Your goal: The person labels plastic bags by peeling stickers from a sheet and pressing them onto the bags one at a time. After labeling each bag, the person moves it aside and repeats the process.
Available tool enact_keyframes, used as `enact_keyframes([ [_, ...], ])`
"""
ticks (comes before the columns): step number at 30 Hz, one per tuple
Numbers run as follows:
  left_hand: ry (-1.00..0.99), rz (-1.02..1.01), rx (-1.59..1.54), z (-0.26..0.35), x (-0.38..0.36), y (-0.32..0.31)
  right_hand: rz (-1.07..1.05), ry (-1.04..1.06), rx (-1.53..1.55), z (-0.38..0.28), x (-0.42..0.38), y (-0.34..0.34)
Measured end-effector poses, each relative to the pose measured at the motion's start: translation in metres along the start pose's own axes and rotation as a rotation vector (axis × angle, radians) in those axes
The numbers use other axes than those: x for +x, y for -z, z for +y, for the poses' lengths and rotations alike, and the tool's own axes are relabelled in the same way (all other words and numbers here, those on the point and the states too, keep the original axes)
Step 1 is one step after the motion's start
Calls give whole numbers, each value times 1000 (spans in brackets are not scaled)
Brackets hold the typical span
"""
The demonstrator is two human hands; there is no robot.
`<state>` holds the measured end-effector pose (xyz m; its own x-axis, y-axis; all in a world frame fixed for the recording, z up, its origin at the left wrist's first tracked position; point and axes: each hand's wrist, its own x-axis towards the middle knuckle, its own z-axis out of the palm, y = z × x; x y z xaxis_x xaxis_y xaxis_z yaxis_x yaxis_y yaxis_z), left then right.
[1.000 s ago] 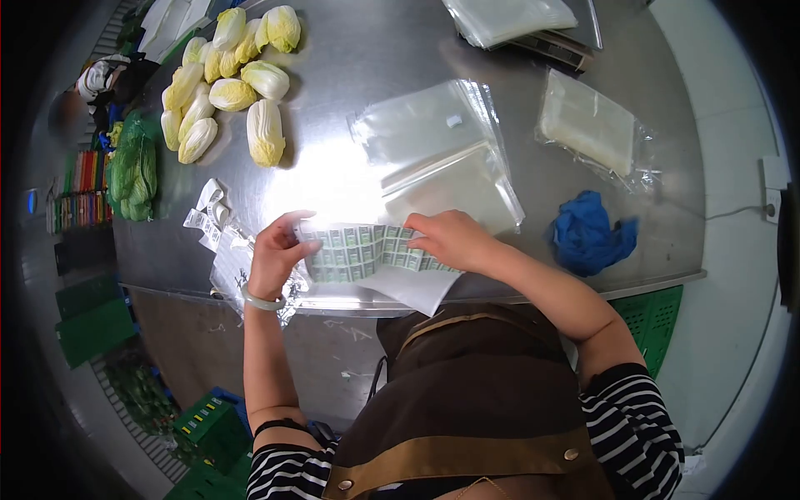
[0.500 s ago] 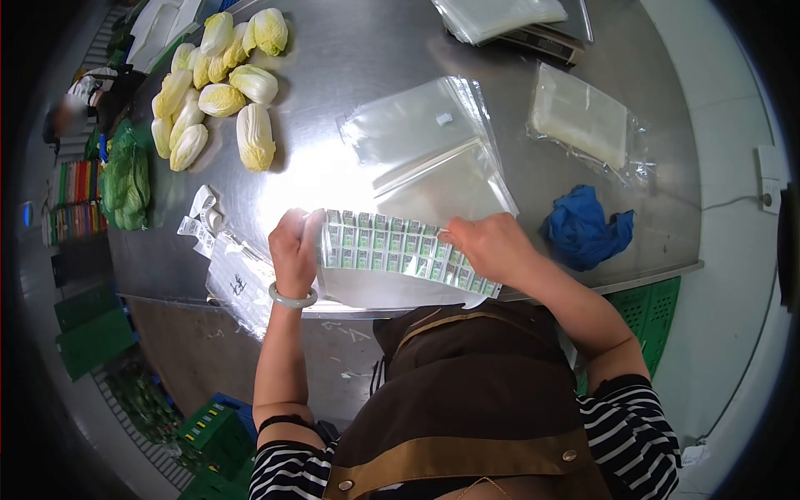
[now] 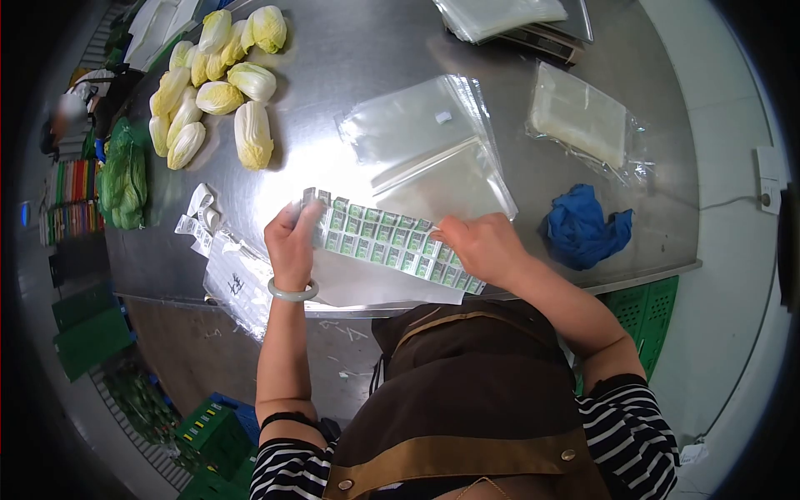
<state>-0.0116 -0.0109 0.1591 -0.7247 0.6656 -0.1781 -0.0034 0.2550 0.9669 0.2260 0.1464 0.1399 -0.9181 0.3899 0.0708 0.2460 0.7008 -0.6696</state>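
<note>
A sheet of small green and white labels [image 3: 387,239] stretches between my two hands near the table's front edge, its right end tilted down. My left hand [image 3: 291,248], with a pale bangle at the wrist, pinches the left end. The fingers of my right hand [image 3: 487,247] close on the upper edge, towards the right end. Under the labels lies a white sheet [image 3: 358,286]. Just beyond them, clear plastic bags [image 3: 442,179] are spread on the metal table [image 3: 325,92].
Several Chinese cabbages [image 3: 252,135] lie at the back left. A blue crumpled bag [image 3: 587,227] and a clear packet [image 3: 579,117] are on the right. More bags [image 3: 500,15] rest on a scale at the back. A person [image 3: 71,112] is at the far left.
The left end of the label sheet has moved up, so the sheet slants more. My left hand has shifted slightly left, and more of the white sheet shows.
</note>
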Motion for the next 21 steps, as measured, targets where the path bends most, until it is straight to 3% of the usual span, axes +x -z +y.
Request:
enact_keyframes([
  [4,-60,-43,124,9,6,2,-167,-136,131,3,6,8],
  [7,-119,-163,266,20,3,-2,12,-67,451,1,16,7],
  [10,-214,-242,363,24,0,-13,-166,-155,653,-11,36,15],
  [13,-236,-272,348,27,1,-18,-262,-107,692,-9,51,3],
  [16,-223,-276,363,26,0,-16,-247,-185,767,-13,52,5],
  [19,-188,-262,340,23,0,-18,-67,-95,560,-19,47,4],
  [21,-176,-236,352,14,2,-19,41,74,310,-18,44,-1],
])
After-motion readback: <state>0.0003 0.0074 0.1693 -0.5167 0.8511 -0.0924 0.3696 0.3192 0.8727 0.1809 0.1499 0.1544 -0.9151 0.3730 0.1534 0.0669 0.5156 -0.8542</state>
